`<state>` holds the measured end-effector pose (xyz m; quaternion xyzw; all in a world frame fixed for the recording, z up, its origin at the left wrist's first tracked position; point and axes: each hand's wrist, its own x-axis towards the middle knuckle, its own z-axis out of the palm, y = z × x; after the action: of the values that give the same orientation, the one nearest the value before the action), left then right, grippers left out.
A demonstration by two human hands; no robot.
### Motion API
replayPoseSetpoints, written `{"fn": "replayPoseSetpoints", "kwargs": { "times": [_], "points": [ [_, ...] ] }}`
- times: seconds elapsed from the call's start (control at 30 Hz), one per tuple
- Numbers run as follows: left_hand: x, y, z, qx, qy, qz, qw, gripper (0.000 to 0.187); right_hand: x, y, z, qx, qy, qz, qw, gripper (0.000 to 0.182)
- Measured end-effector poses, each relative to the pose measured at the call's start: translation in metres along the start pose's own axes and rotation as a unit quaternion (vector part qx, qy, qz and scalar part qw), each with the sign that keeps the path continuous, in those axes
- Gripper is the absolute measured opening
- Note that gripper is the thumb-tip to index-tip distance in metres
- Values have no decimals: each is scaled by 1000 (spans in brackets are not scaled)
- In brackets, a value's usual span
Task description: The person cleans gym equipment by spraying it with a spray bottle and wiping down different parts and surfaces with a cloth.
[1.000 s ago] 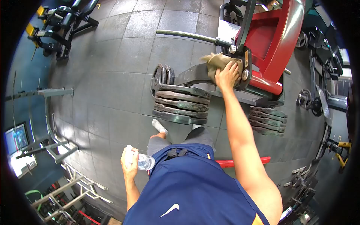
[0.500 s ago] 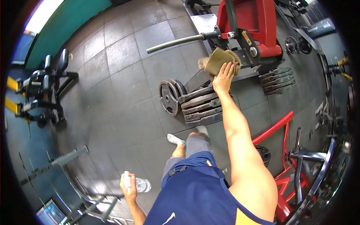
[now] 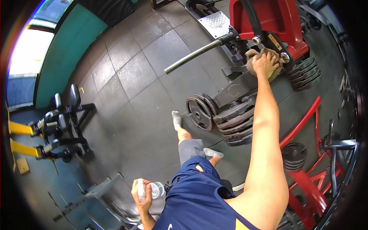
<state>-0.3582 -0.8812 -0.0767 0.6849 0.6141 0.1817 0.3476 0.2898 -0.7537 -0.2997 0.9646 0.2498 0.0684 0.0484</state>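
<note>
My right hand [image 3: 266, 64] is stretched far forward, its fingers bent over a brownish cloth [image 3: 250, 66]. The cloth is bunched against the dark metal frame of a weight machine, below its red panel [image 3: 258, 19]. Part of the cloth is hidden under my hand. Low on the left, my left hand [image 3: 141, 198] is wrapped round a clear spray bottle [image 3: 157, 190] with a white top, held tilted near my hip.
A steel bar [image 3: 195, 53] sticks out from the machine. Stacked weight plates [image 3: 235, 120] and a round plate [image 3: 199, 114] are near my feet. A red-framed machine [image 3: 301, 122] stands at right, and a black-and-yellow bench machine [image 3: 65, 126] at left.
My right hand and the cloth have shifted right along the machine, and the cloth is now more bunched. My feet have stepped; the view has turned. The spray bottle stays in my left hand.
</note>
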Motion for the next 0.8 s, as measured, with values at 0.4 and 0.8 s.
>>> {"fn": "replayPoseSetpoints", "kwargs": {
  "times": [0.4,0.8],
  "points": [
    [292,28,-71,28,-84,133,987,9,-40,-60,-6,1,-26,240,970,108],
    [498,17,-66,-16,-224,98,969,5,2,-42,21,4,137,268,954,65]
  ]
}}
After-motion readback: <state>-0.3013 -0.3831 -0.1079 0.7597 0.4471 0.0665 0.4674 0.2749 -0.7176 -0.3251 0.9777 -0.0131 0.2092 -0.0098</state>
